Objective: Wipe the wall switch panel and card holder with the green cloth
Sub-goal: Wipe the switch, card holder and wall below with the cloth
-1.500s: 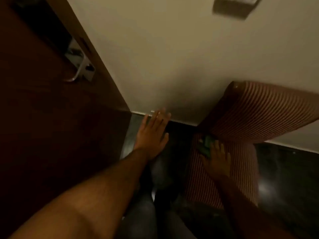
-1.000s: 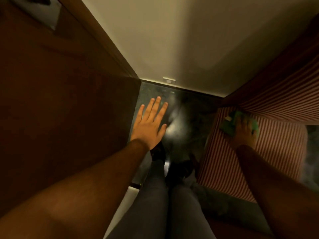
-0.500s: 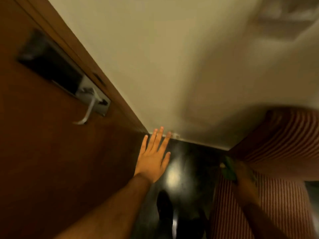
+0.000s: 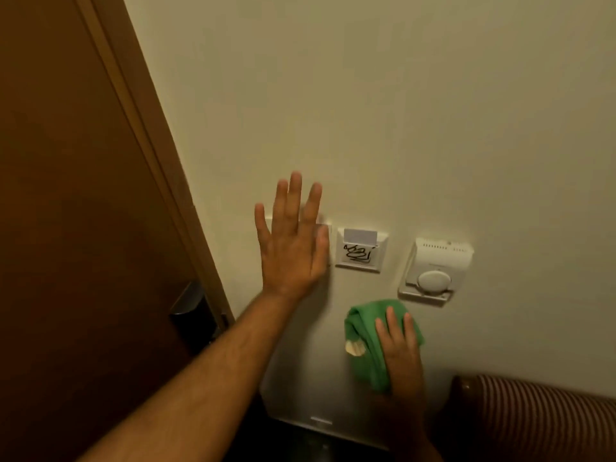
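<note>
Currently the left hand (image 4: 291,243) is spreading flat and empty over the wall switch panel (image 4: 325,225), risking pressing a switch, while the right hand (image 4: 400,348) is pressing the green cloth (image 4: 366,331) against the wall below the card holder (image 4: 360,251), possibly dislodging its card (image 4: 360,235) when wiping.

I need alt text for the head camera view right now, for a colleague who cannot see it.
The right hand holds a green cloth flat against the wall, below the card holder. The left hand, open, covers the switch panel beside it.
</note>
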The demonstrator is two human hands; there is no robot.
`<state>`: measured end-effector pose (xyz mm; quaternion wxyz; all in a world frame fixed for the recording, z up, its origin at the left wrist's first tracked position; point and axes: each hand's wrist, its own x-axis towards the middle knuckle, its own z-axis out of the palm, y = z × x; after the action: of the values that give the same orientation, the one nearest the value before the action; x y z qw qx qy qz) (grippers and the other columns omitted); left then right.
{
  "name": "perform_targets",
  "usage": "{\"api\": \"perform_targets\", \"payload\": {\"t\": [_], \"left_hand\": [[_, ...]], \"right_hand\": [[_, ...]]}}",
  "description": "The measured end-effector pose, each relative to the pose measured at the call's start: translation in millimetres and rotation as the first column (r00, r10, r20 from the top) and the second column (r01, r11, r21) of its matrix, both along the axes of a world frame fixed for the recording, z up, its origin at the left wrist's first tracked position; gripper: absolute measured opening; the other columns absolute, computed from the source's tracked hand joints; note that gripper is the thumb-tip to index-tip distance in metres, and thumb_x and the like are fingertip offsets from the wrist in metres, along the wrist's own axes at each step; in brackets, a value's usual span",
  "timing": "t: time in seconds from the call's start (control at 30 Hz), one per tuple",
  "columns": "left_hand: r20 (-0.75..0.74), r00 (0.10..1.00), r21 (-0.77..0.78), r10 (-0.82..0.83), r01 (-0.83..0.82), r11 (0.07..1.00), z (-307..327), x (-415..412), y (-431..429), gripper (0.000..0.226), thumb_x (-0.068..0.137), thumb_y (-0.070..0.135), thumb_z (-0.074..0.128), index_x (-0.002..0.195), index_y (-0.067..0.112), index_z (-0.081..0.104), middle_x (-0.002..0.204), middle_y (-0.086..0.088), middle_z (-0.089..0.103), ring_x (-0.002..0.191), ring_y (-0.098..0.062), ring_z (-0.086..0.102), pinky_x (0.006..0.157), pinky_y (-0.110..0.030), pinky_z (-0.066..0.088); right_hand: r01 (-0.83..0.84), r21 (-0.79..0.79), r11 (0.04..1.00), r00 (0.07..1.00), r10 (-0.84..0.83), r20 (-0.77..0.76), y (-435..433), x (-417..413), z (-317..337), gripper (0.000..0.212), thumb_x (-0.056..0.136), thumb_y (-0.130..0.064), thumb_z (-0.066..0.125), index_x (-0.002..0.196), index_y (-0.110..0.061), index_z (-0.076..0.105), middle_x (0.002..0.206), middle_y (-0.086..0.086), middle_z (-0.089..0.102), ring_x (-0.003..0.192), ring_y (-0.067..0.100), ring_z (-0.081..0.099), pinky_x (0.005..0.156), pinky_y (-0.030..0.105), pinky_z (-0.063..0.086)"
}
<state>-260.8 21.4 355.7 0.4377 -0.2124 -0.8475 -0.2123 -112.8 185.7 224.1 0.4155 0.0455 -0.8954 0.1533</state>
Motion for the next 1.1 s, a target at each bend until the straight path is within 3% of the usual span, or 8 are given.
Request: {"api": "perform_targets", "payload": {"t": [0.07,0.13,0.3,0.47,0.67,0.9,1.0,1.1], "left_hand": [[-0.085,0.996,-0.025,-0.001,-0.001,1.000,28,-25,1,0.077,0.114,0.035,0.032,0.177,0.033,-0.011,0.182,0.007,-0.026,0.171,-0.015,-0.017,0.137,-0.046,-0.019],[-0.145,0.989,-0.060,-0.003,-0.006,0.998,47,-48,0,0.076,0.114,0.034,0.033,0.177,0.030,-0.011,0.183,0.003,-0.021,0.170,-0.015,-0.019,0.138,-0.046,-0.016],[-0.197,0.980,-0.098,-0.023,0.004,0.995,60,-80,0,0.066,0.117,0.031,0.036,0.178,0.019,0.015,0.185,-0.012,0.010,0.170,-0.016,-0.016,0.140,-0.046,-0.009],[-0.271,0.962,-0.098,-0.042,0.016,0.995,53,-95,1,0.073,0.116,0.032,0.040,0.177,0.026,0.000,0.182,-0.012,0.011,0.169,-0.017,-0.019,0.139,-0.048,-0.008],[-0.285,0.956,-0.103,-0.068,0.040,0.994,50,-98,0,0.069,0.119,0.035,0.031,0.174,0.030,-0.009,0.183,-0.009,0.008,0.169,-0.018,-0.020,0.139,-0.048,-0.006],[-0.286,0.952,-0.082,-0.104,0.084,0.993,52,-96,1,0.067,0.118,0.037,0.021,0.173,0.025,-0.016,0.186,0.004,-0.012,0.169,-0.018,-0.019,0.140,-0.048,-0.005],[-0.281,0.953,-0.068,-0.115,0.100,0.993,51,-95,1,0.067,0.118,0.037,0.018,0.172,0.024,-0.020,0.179,0.005,-0.026,0.168,-0.016,-0.021,0.140,-0.046,-0.006],[-0.275,0.956,-0.064,-0.106,0.092,0.994,51,-95,2,0.070,0.118,0.036,0.021,0.171,0.022,-0.023,0.176,0.006,-0.032,0.167,-0.016,-0.023,0.139,-0.045,-0.006]], "right_hand": [[-0.030,-0.108,0.994,0.997,0.023,-0.067,-11,-16,15,0.060,0.098,-0.030,0.062,0.149,-0.005,0.043,0.162,0.017,0.042,0.160,0.037,0.021,0.123,0.054,0.029],[-0.034,-0.170,0.985,0.992,0.013,-0.126,-19,-29,23,0.057,0.103,-0.026,0.054,0.155,-0.010,0.041,0.163,0.016,0.043,0.166,0.028,0.014,0.126,0.058,0.029],[0.068,-0.085,0.994,0.990,-0.078,-0.114,-18,-71,20,0.056,0.113,-0.044,0.040,0.166,-0.030,0.026,0.171,0.003,0.029,0.167,0.025,0.009,0.136,0.045,0.008],[0.174,0.000,0.985,0.978,-0.173,-0.114,-6,-88,-8,0.054,0.113,-0.048,0.039,0.161,-0.023,0.034,0.178,-0.008,0.013,0.167,0.022,0.008,0.136,0.041,0.006],[0.153,-0.061,0.986,0.970,-0.162,-0.179,-26,-103,-17,0.061,0.111,-0.037,0.050,0.167,-0.026,0.029,0.177,-0.005,0.020,0.166,0.030,0.016,0.135,0.044,0.013],[0.178,-0.037,0.983,0.970,-0.182,-0.159,-36,-101,-12,0.055,0.117,-0.040,0.032,0.168,-0.023,0.024,0.177,-0.003,0.018,0.167,0.025,0.014,0.135,0.044,0.016],[0.262,-0.132,0.956,0.947,-0.281,-0.157,-26,-97,-14,0.054,0.117,-0.041,0.037,0.165,-0.018,0.029,0.176,-0.002,0.020,0.166,0.029,0.014,0.134,0.051,0.020],[0.179,-0.232,0.956,0.955,-0.226,-0.193,-40,-106,-9,0.056,0.115,-0.040,0.045,0.164,-0.017,0.033,0.176,-0.001,0.023,0.166,0.033,0.017,0.134,0.053,0.021]]}}
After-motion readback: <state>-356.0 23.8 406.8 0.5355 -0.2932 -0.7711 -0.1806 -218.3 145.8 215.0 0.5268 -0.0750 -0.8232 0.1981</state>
